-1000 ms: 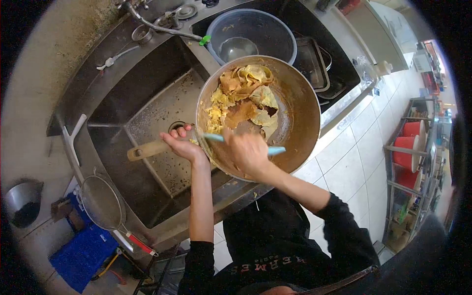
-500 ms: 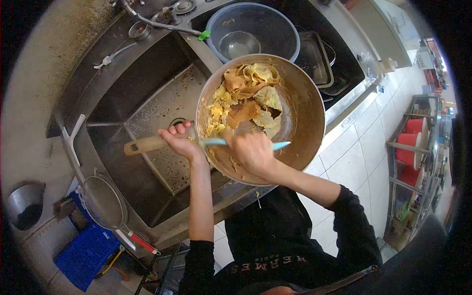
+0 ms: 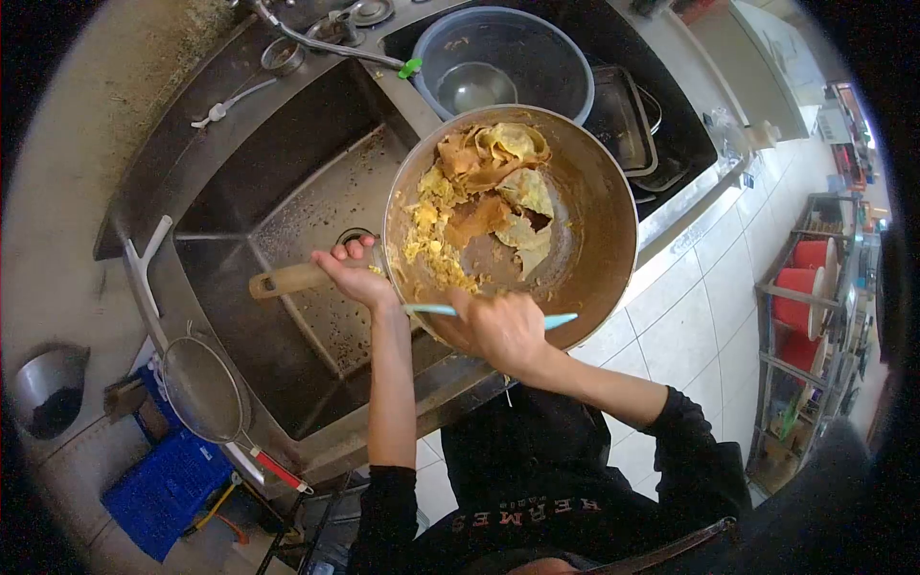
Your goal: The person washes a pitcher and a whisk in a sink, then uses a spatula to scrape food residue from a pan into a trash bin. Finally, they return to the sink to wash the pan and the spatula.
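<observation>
My left hand is closed round the light brown handle of a deep frying pan, close to its rim. The pan is tilted over the sink's front edge, its brown inside facing me. Yellow scrambled-looking scraps and torn brown and greenish-yellow sheets of food cling to its left and upper parts. My right hand is shut on a light-blue spatula at the pan's lower side. Both ends of the spatula stick out past my fist; its middle is hidden.
Below the pan lies a steel sink with dark specks. A grey-blue basin stands behind, beside a dark tray. A tap hose reaches over the sink. At left are a mesh strainer and a blue crate.
My right hand and the spatula have moved down toward the pan's near rim, baring more yellow scraps. The left hand keeps its grip on the handle. The view has shifted slightly.
</observation>
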The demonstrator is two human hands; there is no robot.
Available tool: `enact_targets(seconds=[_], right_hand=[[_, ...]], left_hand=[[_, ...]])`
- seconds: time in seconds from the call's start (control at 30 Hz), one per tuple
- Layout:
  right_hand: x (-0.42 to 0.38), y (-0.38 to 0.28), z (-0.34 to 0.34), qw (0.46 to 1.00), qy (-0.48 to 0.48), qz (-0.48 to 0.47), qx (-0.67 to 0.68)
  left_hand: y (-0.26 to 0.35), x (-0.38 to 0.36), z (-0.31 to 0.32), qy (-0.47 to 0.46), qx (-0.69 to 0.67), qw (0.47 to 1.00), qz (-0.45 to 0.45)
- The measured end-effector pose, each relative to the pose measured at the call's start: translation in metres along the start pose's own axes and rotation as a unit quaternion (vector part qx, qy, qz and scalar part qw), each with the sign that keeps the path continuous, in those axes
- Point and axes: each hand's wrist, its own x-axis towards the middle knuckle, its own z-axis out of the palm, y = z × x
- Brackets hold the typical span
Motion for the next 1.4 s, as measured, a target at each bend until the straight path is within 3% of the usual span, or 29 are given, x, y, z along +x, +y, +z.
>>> enact_targets(seconds=[0.2,0.27,0.37,0.5,0.83,0.97,1.03,1.17,1.2,1.27,1.4], right_hand=[[0.034,-0.001,0.009,0.988,0.063,0.128,0.06],[0.037,0.001,0.016,0.968,0.152,0.139,0.143],[0.054,0.002,-0.003,0.968,0.138,0.144,0.152],[0.013,-0.01,-0.008,0.974,0.079,0.123,0.172],[0.03,0.001,0.013,0.96,0.114,0.196,0.163],[0.015,-0.01,0.002,0.971,0.09,0.156,0.159],[0.012,-0.001,0.011,0.968,0.127,0.112,0.184],[0.058,0.013,0.011,0.966,0.151,0.197,0.076],[0.052,0.014,0.009,0.966,0.153,0.194,0.073],[0.032,0.016,0.007,0.997,0.057,0.043,-0.004],[0.034,-0.001,0.001,0.994,0.047,0.096,-0.032]], left_hand=[[0.008,-0.012,-0.001,0.011,0.02,1.0,-0.01],[0.009,-0.015,0.001,0.013,0.011,1.0,-0.002],[0.007,-0.025,-0.011,0.03,0.011,0.999,0.003],[0.01,-0.024,-0.006,0.039,-0.004,0.999,0.013],[0.003,-0.028,-0.016,0.027,-0.024,0.999,0.009],[0.007,-0.028,-0.009,0.075,-0.033,0.996,0.024],[0.006,-0.028,-0.008,0.07,-0.02,0.997,0.033],[0.009,-0.035,-0.011,0.062,-0.044,0.997,0.016],[0.008,-0.033,-0.013,0.055,-0.049,0.997,0.005],[0.008,-0.031,-0.014,0.05,-0.058,0.997,-0.008],[0.009,-0.028,-0.016,0.041,-0.055,0.998,-0.007]])
